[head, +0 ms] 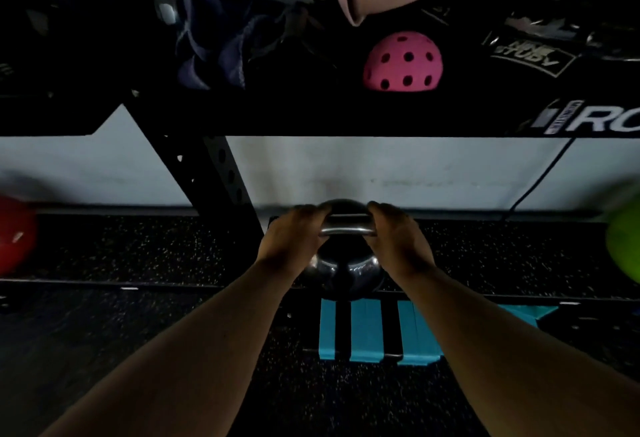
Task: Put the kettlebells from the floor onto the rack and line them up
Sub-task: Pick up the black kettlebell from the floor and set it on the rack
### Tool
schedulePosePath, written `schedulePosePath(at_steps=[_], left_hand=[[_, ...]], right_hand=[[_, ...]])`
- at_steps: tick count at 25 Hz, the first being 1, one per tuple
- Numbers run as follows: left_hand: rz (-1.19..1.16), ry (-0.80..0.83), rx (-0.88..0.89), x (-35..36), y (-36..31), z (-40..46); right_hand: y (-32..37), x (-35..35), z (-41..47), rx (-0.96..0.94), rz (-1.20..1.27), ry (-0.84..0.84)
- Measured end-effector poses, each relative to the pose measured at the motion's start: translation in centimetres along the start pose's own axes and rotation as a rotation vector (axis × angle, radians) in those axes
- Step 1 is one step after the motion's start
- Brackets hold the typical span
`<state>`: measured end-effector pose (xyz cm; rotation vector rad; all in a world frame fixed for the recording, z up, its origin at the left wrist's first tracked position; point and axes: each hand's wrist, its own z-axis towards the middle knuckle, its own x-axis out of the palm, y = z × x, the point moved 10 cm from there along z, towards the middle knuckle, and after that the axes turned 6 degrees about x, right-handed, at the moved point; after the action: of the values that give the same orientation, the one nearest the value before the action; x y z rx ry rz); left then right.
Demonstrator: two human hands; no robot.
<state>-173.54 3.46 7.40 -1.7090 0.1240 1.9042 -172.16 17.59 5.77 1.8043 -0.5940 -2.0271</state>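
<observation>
From the head camera, the left hand [294, 232] and the right hand [398, 235] both have their fingers curled tight around the shiny handle of one dark kettlebell [343, 270], one hand at each end. The kettlebell is low down, right at the front edge of the bottom shelf of the black rack [221, 173] (I cannot tell if it sits on the shelf or hangs just above it), with blue strips [363, 329] just below it. Up on a higher shelf sits a pink ball with holes [403, 62] next to some dark blue cloth [214, 41].
</observation>
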Motion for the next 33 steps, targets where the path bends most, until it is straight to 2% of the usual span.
schedulePosePath(at_steps=[9,16,18,21,27,33], left_hand=[[-0.15,0.029,-0.096,2.9,3.5,6.4],[-0.215,0.013,-0.138,3.2,3.9,7.1],[-0.295,0.014,-0.174,3.3,3.8,6.7],[-0.369,0.005,-0.231,2.9,4.3,4.5],[-0.219,0.075,-0.4,0.5,7.9,-5.2],[-0.209,0.15,-0.578,-0.6,11.6,-20.2]], right_hand=[[-1.9,1.5,6.3,0.129,0.022,0.035],[-3.1,2.1,7.1,0.184,-0.012,0.11],[-2.8,1.7,6.7,0.194,-0.08,0.143],[0.1,0.7,5.6,0.049,-0.217,0.161],[8.4,0.2,1.5,-0.298,-0.348,0.131],[15.7,6.6,-7.1,-0.48,-0.319,0.301]])
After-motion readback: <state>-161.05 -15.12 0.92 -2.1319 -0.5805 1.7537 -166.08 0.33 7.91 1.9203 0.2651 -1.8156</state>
